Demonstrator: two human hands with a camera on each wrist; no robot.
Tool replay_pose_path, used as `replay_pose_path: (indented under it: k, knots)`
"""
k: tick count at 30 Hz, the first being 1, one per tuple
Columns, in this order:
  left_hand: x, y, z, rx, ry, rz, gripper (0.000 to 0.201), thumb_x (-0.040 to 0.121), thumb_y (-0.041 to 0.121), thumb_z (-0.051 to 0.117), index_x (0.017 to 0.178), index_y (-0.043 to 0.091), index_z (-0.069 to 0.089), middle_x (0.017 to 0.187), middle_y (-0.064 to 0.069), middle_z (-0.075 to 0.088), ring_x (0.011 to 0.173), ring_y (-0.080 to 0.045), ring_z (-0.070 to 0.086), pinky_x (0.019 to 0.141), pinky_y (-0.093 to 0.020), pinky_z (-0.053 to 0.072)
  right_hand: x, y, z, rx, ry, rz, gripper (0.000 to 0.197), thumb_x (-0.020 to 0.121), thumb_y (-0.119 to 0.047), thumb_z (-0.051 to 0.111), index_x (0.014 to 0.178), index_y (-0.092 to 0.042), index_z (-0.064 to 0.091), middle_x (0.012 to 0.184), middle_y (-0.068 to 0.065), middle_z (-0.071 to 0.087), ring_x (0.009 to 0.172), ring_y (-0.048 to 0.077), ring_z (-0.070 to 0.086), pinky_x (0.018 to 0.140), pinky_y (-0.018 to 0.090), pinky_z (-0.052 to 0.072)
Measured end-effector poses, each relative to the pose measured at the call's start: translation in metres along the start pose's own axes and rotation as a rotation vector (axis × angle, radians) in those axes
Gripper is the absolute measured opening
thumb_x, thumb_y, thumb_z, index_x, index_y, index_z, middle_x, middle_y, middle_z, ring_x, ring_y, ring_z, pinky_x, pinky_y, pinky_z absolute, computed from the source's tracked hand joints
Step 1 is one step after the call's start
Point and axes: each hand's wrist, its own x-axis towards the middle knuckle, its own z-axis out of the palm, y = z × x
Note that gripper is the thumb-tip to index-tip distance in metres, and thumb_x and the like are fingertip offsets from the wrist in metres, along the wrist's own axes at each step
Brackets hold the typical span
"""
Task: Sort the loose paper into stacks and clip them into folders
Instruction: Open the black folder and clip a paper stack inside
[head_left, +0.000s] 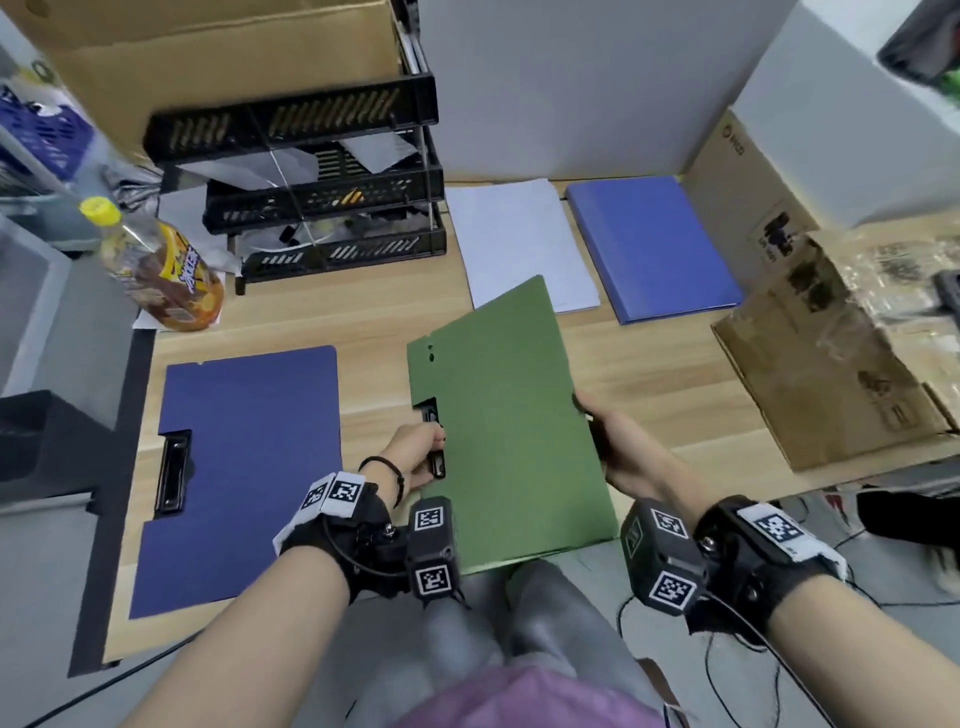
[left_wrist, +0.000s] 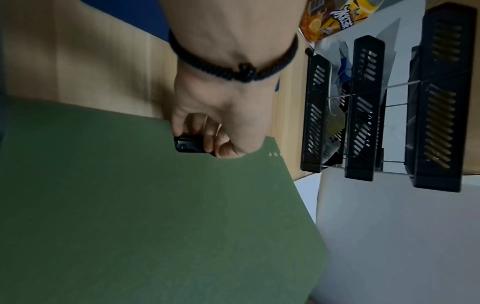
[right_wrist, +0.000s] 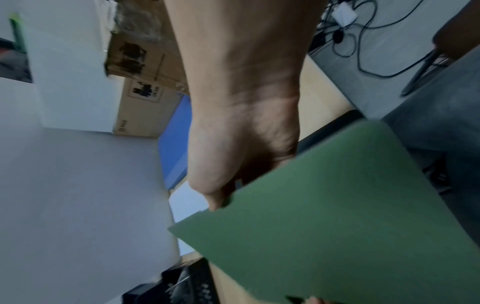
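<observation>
I hold a green folder (head_left: 511, 421) tilted above the wooden desk's front edge. My left hand (head_left: 415, 452) grips its black clip (left_wrist: 188, 144) on the left edge, fingers curled round it. Along the right edge my right hand (head_left: 613, 447) grips the folder (right_wrist: 337, 226), thumb on top. A dark blue folder (head_left: 244, 467) with a black clip (head_left: 171, 475) lies flat at the left. A stack of white paper (head_left: 519, 239) lies behind the green folder, with a lighter blue folder (head_left: 652, 244) beside it on the right.
A black three-tier tray rack (head_left: 317, 182) stands at the back left, with a bottle (head_left: 156, 260) in front of it. Cardboard boxes (head_left: 810, 332) crowd the right side. A white partition (head_left: 571, 88) closes the back. Cables (right_wrist: 363, 41) lie on the floor.
</observation>
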Motion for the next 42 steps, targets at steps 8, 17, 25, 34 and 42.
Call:
replay_pose_path:
  k: [8,17,25,34,42]
  knots:
    - [-0.043,0.020,-0.060,0.010,-0.282,0.152,0.057,0.085,0.065,0.049,0.115,0.018,0.064,0.111,-0.004,0.068,0.087,-0.030,0.068,0.074,-0.042,0.055,0.000,-0.032,0.090,-0.287,-0.436,-0.052,0.042,0.101,-0.043,0.035,0.129,-0.022,0.058,0.127,0.003,0.065,0.110,0.022,0.062,0.099,0.042,0.047]
    - [-0.076,-0.014,-0.162,-0.072,-0.022,0.370,0.030,0.093,0.028,0.057,0.121,0.022,0.063,0.114,-0.008,0.069,0.090,-0.023,0.058,0.056,-0.023,0.044,0.028,0.002,0.173,-0.533,-0.532,0.044,0.042,0.097,-0.053,0.038,0.123,-0.031,0.063,0.124,-0.014,0.066,0.123,0.006,0.053,0.104,0.033,0.033]
    - [-0.018,-0.047,-0.191,-0.093,0.556,0.237,0.044,0.081,-0.001,0.058,0.123,0.013,0.057,0.113,-0.012,0.067,0.094,-0.027,0.065,0.080,-0.034,0.054,0.054,0.015,0.131,-0.490,-0.170,0.103,0.045,0.102,-0.035,0.038,0.131,-0.006,0.056,0.136,0.009,0.057,0.119,0.020,0.053,0.081,0.017,0.041]
    - [0.021,-0.008,-0.136,0.458,0.718,0.205,0.073,0.082,0.018,0.062,0.148,0.017,0.030,0.160,-0.009,0.012,0.147,-0.030,0.006,0.119,-0.044,0.012,0.075,0.030,0.016,-0.423,0.150,0.222,0.023,0.098,-0.023,0.046,0.115,-0.020,0.060,0.106,-0.002,0.064,0.109,0.022,0.052,0.085,0.030,0.033]
    - [0.051,-0.002,-0.079,0.624,0.285,0.114,0.072,0.088,0.020,0.057,0.150,0.025,0.024,0.161,-0.005,-0.004,0.148,-0.027,-0.007,0.118,-0.037,0.008,0.096,0.012,-0.013,-0.362,0.215,0.223,0.014,0.094,-0.031,0.050,0.100,-0.023,0.059,0.085,-0.006,0.062,0.070,0.012,0.046,0.067,0.028,0.033]
